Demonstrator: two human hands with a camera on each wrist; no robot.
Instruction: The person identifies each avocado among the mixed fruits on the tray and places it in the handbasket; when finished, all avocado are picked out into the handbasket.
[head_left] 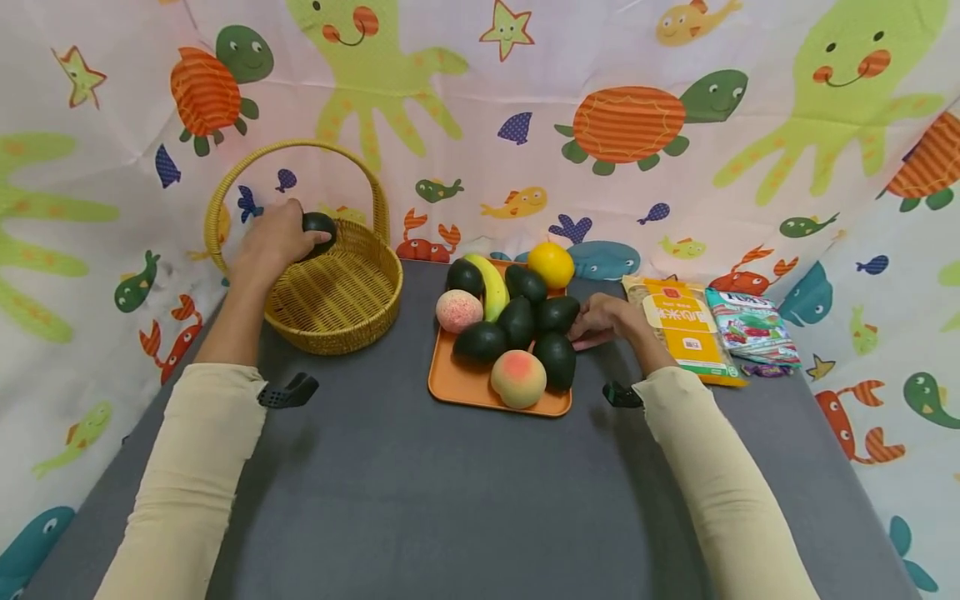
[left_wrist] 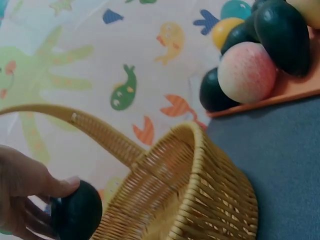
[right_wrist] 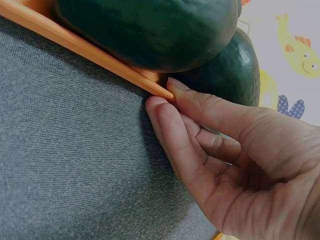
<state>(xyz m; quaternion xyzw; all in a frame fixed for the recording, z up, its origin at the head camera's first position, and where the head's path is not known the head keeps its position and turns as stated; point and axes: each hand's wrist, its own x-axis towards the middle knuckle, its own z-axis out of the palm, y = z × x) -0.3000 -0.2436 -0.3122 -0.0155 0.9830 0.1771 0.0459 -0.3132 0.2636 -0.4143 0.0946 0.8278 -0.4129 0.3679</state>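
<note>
My left hand (head_left: 273,237) grips a dark green avocado (head_left: 321,231) above the yellow woven basket (head_left: 333,340), near its far left rim. Fingers and thumb wrap round the avocado (left_wrist: 80,212) in the left wrist view. At the right edge of the orange tray (head_left: 457,387), my right hand (head_left: 603,319) pinches the tray's rim (right_wrist: 155,90) between thumb and fingers. Several more avocados (head_left: 480,342) lie piled on the tray with a banana (head_left: 493,287), an orange (head_left: 551,265), a speckled pink fruit (head_left: 459,311) and a peach (head_left: 518,378).
A yellow food packet (head_left: 682,329) and a green-and-white packet (head_left: 752,325) lie right of the tray, with a small purple wrapper (head_left: 765,370) beside them. The basket's tall handle (head_left: 300,145) arches above it. A printed cloth (head_left: 465,83) hangs behind the grey table (head_left: 442,492).
</note>
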